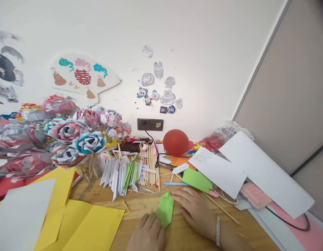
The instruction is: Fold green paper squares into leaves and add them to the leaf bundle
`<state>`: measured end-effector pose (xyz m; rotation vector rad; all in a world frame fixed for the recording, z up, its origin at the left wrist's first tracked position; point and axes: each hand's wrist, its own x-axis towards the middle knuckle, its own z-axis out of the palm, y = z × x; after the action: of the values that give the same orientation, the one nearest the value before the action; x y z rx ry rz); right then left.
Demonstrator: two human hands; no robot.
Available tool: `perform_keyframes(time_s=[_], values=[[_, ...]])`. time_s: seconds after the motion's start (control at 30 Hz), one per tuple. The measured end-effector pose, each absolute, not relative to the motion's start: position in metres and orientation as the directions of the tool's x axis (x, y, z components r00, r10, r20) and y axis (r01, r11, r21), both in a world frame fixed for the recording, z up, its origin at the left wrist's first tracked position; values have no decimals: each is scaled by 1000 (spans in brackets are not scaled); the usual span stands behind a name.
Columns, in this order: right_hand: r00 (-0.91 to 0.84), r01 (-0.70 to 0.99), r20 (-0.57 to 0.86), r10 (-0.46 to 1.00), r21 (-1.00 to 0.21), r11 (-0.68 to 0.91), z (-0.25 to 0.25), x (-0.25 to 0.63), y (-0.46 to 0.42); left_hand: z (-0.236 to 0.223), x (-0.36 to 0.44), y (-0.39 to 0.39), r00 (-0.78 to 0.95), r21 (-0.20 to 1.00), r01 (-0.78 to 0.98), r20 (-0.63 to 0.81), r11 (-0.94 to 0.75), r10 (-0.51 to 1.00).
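A folded piece of green paper (165, 212) lies on the wooden table between my hands, its top end creased into a point with a small flap. My left hand (149, 233) is curled, its fingers closed at the paper's lower left edge; the thumb is hidden. From the right, my right hand (194, 211), with a silvery bracelet at the wrist, presses its bent fingers against the upper right corner. Just beyond the paper are thin wires (151, 191) and a light blue pen (174, 184).
Folded white and green strips (119, 177) stand beside wooden sticks (151, 167). Paper flowers (68, 130) crowd the left, behind yellow paper (90, 223). A red balloon (175, 142) rests near the wall. White sheets (266, 170) partly cover a pink keyboard-like object (255, 195) at right.
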<state>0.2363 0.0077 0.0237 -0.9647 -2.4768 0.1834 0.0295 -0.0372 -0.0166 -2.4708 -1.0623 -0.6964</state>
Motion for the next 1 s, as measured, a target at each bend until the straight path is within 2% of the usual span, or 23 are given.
perform_keyframes(time_s=[0.2,0.37,0.57,0.63,0.83,1.0], values=[[-686,542,426,590,-242,805,21,235,9,-9,28,-35,575,-125,761,587,-637,570],[-694,503,478,538,-213,838,21,233,7,-4,22,-31,589,-157,775,531,-612,609],[-635,564,504,585,-216,797,21,232,6,0,18,-26,616,-149,761,472,-631,631],[-634,570,498,592,-217,793,20,233,7,3,18,-26,612,-116,768,420,-629,670],[-651,593,444,616,-210,777,19,236,8,23,19,-28,540,-27,840,134,-542,831],[-621,614,441,649,-242,751,17,235,8,32,20,-28,516,32,853,88,-521,852]])
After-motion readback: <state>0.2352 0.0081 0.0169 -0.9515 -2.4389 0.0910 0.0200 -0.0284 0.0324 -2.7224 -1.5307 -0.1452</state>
